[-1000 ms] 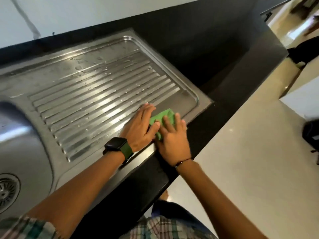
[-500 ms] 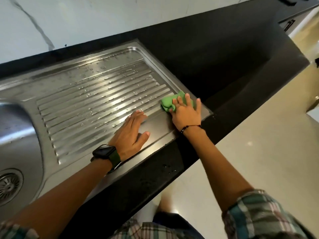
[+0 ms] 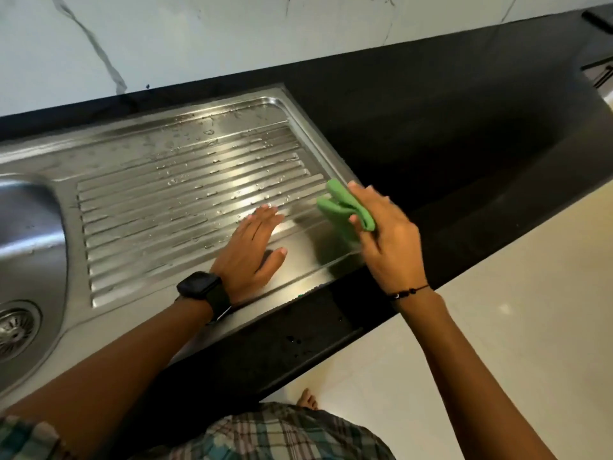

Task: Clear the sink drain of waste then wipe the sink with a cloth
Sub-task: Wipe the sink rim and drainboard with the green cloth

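Note:
The steel sink's ribbed draining board [image 3: 185, 200] fills the middle of the view, dotted with water drops. My right hand [image 3: 388, 240] grips a bunched green cloth [image 3: 341, 210] at the board's right end, lifted slightly off the steel. My left hand [image 3: 252, 254], with a black watch on the wrist, rests flat with fingers straight on the board's near right part. The sink bowl [image 3: 30, 227] lies at the far left, and its round drain strainer [image 3: 16, 330] shows at the lower left edge.
A black stone counter [image 3: 447, 134] surrounds the sink and runs to the right. A white marble wall [image 3: 232, 34] stands behind. Pale floor tiles [image 3: 497, 327] lie beyond the counter's front edge, with a bare foot [image 3: 306, 398] below.
My right hand has carried the cloth from beside my left hand out to the board's right end and has tilted up off the steel. My left hand stays flat on the board.

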The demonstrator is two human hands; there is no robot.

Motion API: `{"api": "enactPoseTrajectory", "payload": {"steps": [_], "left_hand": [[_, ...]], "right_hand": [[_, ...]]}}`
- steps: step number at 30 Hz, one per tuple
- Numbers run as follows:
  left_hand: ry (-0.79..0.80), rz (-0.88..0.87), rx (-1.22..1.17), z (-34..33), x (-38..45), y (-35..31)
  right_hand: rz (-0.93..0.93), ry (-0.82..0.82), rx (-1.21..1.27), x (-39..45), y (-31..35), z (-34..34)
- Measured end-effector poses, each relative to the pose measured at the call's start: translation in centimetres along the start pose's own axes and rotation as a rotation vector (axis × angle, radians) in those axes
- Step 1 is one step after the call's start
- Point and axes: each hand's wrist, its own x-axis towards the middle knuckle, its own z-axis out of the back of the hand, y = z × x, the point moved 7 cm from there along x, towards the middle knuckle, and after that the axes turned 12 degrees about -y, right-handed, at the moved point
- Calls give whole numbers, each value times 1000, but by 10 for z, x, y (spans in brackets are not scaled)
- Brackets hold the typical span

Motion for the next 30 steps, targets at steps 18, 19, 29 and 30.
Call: {"api": "enactPoseTrajectory", "payload": {"steps": [18,19,29,30], "left_hand": [[-35,239,269,-23,28,10],[-33,243,268,-22,28,10],[-33,300,428,30,-23,56],[-24,318,447,36,-33,64]], "right_hand": [[-36,494,-464,69,-52,-162],[-22,497,-469,72,-51,-165],[7,493,-470,9,-54,-108],[12,503,-487,18,-52,-112]]}}
